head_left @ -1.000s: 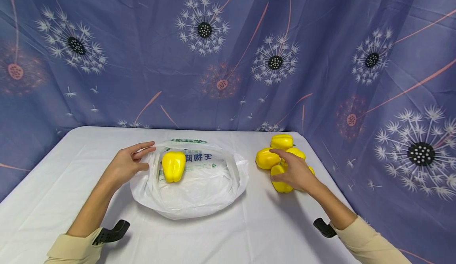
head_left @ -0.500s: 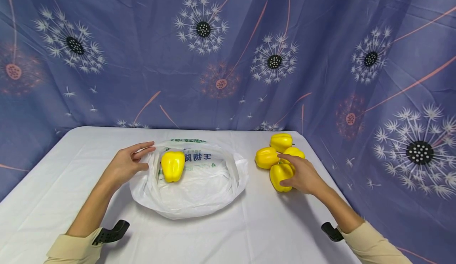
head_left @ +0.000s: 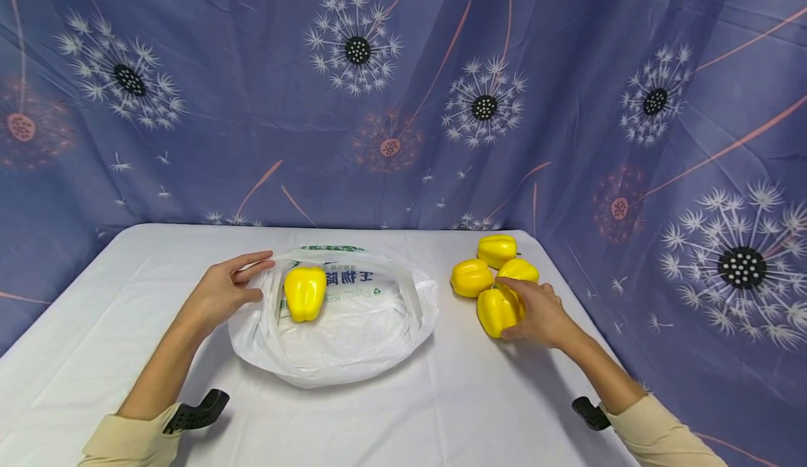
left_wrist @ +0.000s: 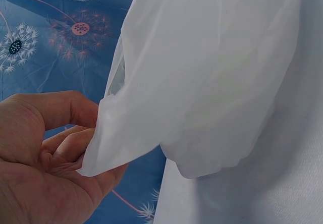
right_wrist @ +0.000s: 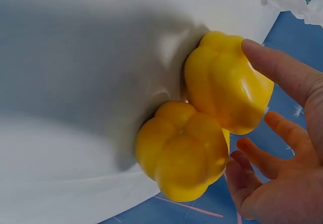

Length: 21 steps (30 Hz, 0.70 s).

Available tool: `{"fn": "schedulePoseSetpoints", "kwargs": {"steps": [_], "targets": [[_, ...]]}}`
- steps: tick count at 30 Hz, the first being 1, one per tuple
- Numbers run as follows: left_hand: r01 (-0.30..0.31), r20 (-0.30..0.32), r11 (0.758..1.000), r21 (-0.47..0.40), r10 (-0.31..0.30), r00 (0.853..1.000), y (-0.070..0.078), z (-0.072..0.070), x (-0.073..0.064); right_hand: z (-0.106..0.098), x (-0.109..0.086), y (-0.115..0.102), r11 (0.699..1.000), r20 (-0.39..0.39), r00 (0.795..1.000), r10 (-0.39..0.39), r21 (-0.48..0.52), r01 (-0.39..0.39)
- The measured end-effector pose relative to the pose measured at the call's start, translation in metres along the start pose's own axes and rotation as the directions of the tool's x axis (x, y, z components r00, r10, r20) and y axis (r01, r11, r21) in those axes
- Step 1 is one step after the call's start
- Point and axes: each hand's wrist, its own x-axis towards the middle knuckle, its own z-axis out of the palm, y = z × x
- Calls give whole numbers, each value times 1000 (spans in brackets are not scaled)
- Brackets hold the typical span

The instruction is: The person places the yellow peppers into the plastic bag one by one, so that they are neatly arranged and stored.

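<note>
A white plastic bag [head_left: 353, 355] with printed lettering lies open at the table's middle left. My left hand [head_left: 221, 288] holds its left rim; in the left wrist view the rim [left_wrist: 121, 138] lies against my fingers and hides their tips. One yellow bell pepper [head_left: 305, 293] is inside the bag. My right hand [head_left: 541, 315] grips the front bell pepper [head_left: 497, 311] of a group, index finger across its top and thumb at its near side. In the right wrist view my thumb [right_wrist: 272, 65] touches that pepper, and another bell pepper [right_wrist: 181, 151] stands against it, hidden by my hand from above.
Behind the gripped pepper lie more yellow bell peppers: one at the left [head_left: 471, 278], one in the middle [head_left: 520, 269], and one at the back [head_left: 497, 251]. A white cloth covers the table [head_left: 378, 425]. A blue dandelion-print curtain [head_left: 403, 103] hangs along the back and right.
My right hand, first spread over the pepper group, shifted slightly right, and its thumb and index finger came round the front pepper. My left hand and the bag stayed put.
</note>
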Motion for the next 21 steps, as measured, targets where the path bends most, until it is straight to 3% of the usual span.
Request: {"fn": "schedulePoseSetpoints", "kwargs": {"steps": [10, 21], "targets": [[23, 7, 1000, 8, -23, 1000, 1, -1, -1, 6, -3, 3, 999, -28, 1000, -12, -41, 11], [8, 4, 1000, -9, -8, 1000, 1, 0, 0, 10, -4, 1, 998, -4, 1000, -6, -59, 6]]}}
